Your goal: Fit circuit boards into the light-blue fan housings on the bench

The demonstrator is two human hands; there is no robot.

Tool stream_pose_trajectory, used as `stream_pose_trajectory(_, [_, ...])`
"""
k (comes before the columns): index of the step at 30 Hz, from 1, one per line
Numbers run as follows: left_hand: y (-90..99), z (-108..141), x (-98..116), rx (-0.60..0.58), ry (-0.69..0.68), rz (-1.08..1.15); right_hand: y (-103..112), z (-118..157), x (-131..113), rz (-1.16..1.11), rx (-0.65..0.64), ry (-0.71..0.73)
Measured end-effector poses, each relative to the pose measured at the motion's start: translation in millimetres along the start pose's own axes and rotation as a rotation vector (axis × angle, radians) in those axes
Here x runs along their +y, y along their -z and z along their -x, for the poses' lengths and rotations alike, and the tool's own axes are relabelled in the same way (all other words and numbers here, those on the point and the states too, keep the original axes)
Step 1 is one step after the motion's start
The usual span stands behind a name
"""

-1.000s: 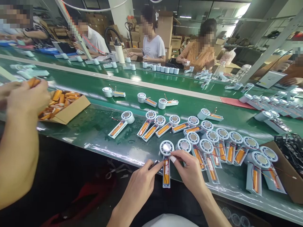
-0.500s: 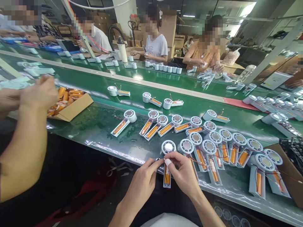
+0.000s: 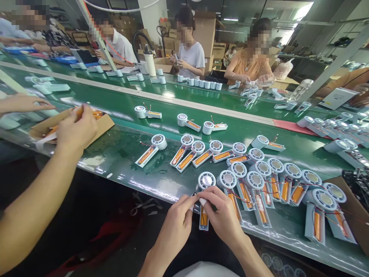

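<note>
The left hand [image 3: 178, 215] is nearly closed, its thumb and index finger pinching a small dark part [image 3: 196, 208] above the handle of the nearest handheld fan unit [image 3: 206, 181]. The right hand [image 3: 221, 209] is closed to a pinch, with its fingertips touching or almost touching those of the left hand. Whether it grips anything is hidden by the fingers. A white covering [image 3: 203, 201] is on the right thumb.

The handheld fan unit lies at the near edge of the green work surface [image 3: 129, 179], directly in front of the person. Its round head points away from the person and its open handle points toward them. An orange battery cell [image 3: 203, 220] is seated in the handle. The hands cover the upper handle.

A cluster of similar fan units [image 3: 255, 179] lies to the right, heads up, with orange cells and thin wires exposed. One separate unit [image 3: 158, 141], with lettering on its handle, lies to the left. Further units [image 3: 182, 119] are spaced along the green conveyor belt [image 3: 115, 100].

At the far left, a co-worker's hand [image 3: 77, 127] is over a cardboard box [image 3: 99, 132] of orange cells. At the right edge, a second box [image 3: 344, 204] adjoins the cluster, with black parts [image 3: 357, 188] inside. Other people are seated across the belt.
</note>
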State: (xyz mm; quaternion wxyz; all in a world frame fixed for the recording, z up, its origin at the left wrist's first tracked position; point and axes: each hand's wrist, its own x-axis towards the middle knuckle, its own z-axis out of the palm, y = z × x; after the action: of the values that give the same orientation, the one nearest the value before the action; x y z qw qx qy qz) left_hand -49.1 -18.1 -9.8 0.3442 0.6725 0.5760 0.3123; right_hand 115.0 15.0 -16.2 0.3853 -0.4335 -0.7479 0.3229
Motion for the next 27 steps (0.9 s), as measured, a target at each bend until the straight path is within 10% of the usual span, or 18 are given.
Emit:
stream_pose_trajectory(18, [-3.5, -5.5, 2.9, 0.015, 0.285, 0.33, -7.8, 0.1, 9.3, 0.137, 0.044, 0.085])
stream_pose_trajectory(27, [-2.5, -4.3, 2.4, 0.078, 0.102, 0.086, 4.2, -5.4, -1.2, 0.022, 0.122, -0.083])
